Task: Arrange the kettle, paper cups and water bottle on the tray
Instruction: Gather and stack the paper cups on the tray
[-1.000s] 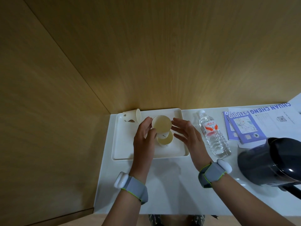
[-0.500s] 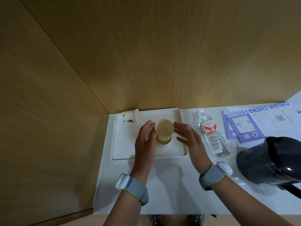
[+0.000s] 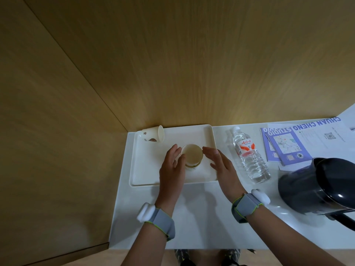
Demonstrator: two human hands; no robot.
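While the stacked cups [image 3: 192, 154] stand upright, the lone cup [image 3: 152, 134] lies sideways.

Matt wood-grain walls [image 3: 172, 64]; smooth white table [image 3: 201, 217]; glossy black kettle [image 3: 318, 187]; clear ribbed plastic bottle [image 3: 249, 156]; matt paper cups [image 3: 192, 155]; smooth cream tray [image 3: 146, 169].
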